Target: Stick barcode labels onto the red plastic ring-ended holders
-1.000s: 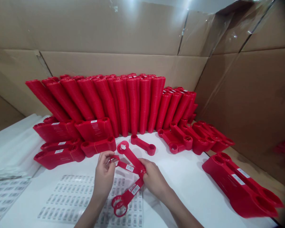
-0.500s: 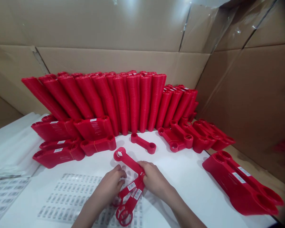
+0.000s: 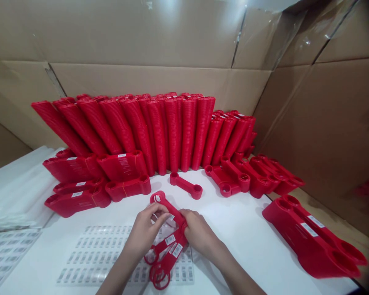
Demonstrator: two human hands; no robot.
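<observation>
My right hand (image 3: 199,232) grips several flat red plastic pieces (image 3: 176,250), fanned out, each with a ring at its end. Two of the lower pieces carry white barcode labels. The uppermost piece (image 3: 169,206) points up and left. My left hand (image 3: 148,229) is over that piece, thumb and fingers pinching a small white barcode sticker (image 3: 171,217) at its surface. Whether the sticker is stuck down I cannot tell. Beneath my left forearm lies a sheet of barcode stickers (image 3: 89,256), partly covered by the arm and the red pieces.
Tall stacks of red pieces (image 3: 172,135) stand along the cardboard wall (image 3: 160,78). Banded bundles (image 3: 80,200) sit at left, more stacks (image 3: 233,176) at right, and a large labelled stack (image 3: 310,237) nearer. One short stack (image 3: 186,186) lies mid-table. White plastic bags (image 3: 21,188) are far left.
My left hand has moved up and right from beside the fanned pieces onto the uppermost one, where a white sticker now shows at its fingertips. My right hand keeps its grip.
</observation>
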